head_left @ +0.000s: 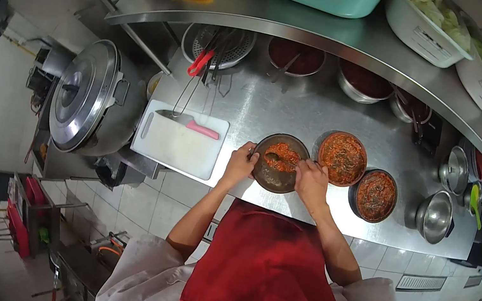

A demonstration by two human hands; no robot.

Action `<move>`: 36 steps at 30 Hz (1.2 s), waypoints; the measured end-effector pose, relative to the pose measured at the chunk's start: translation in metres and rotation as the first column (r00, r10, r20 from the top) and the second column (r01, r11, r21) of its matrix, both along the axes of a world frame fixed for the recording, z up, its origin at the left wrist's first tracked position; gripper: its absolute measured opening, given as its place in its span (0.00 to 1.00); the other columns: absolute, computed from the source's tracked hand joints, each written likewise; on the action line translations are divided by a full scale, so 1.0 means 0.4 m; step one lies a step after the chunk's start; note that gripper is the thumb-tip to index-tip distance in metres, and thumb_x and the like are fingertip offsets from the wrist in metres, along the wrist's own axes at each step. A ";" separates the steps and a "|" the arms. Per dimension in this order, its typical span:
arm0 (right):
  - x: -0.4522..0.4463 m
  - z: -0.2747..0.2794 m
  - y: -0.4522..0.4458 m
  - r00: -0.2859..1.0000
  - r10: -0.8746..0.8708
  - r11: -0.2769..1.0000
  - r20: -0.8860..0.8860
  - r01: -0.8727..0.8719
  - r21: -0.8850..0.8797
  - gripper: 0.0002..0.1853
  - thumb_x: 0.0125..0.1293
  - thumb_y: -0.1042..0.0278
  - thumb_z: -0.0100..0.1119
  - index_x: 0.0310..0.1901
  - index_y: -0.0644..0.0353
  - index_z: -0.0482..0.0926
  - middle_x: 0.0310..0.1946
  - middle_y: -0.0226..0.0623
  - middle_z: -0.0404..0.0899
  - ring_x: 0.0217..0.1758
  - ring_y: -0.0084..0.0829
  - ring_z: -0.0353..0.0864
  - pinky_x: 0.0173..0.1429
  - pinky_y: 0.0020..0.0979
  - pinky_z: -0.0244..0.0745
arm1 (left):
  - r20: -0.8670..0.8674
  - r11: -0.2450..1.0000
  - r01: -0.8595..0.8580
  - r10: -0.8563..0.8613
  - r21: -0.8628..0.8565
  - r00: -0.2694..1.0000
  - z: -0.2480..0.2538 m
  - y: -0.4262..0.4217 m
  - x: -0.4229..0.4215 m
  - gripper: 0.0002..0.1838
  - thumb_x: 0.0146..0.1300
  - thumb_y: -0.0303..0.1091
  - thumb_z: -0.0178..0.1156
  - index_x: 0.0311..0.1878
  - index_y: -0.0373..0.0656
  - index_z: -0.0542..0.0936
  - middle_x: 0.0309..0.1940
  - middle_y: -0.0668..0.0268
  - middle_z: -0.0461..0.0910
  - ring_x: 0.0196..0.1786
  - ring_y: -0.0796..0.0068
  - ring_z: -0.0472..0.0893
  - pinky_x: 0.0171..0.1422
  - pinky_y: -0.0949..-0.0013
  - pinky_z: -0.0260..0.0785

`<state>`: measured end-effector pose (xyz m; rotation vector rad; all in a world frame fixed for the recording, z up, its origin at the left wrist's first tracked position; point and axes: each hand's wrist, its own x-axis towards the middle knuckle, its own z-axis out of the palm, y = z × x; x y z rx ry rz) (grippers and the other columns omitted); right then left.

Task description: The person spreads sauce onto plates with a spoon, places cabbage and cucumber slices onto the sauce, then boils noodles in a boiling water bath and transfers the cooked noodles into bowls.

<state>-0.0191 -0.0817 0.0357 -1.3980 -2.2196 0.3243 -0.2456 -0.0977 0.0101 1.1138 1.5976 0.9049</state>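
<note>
A dark brown bowl (276,181) stands near the front edge of the steel counter, with red chunky sauce (283,151) in its far half. My left hand (240,164) grips the bowl's left rim, thumb toward the inside. With my right hand (312,183), fingers closed, I hold a spoon (273,156) whose head rests in the sauce. Just right of that hand sits a reddish-brown clay dish (342,159) full of red sauce flecked with dark bits. A black dish (375,196) with similar filling stands beside it.
Left of the bowl lies a white cutting board (175,150) bearing a pink-handled knife (201,128). A large lidded pot (88,96) stands farther left. Sauce pans (364,83) line the back under a steel shelf (313,33). Metal bowls (435,217) are at right.
</note>
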 end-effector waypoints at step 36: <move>0.013 0.058 -0.041 0.978 -0.200 0.980 -0.066 0.200 -0.001 0.04 0.50 0.77 0.59 0.29 0.59 0.78 0.31 0.38 0.77 0.39 0.39 0.76 0.44 0.37 0.63 | 0.261 0.977 0.040 0.016 -0.208 0.965 -0.003 -0.082 -0.010 0.08 0.71 0.29 0.47 0.47 0.35 0.71 0.41 0.62 0.76 0.32 0.74 0.83 0.35 0.72 0.81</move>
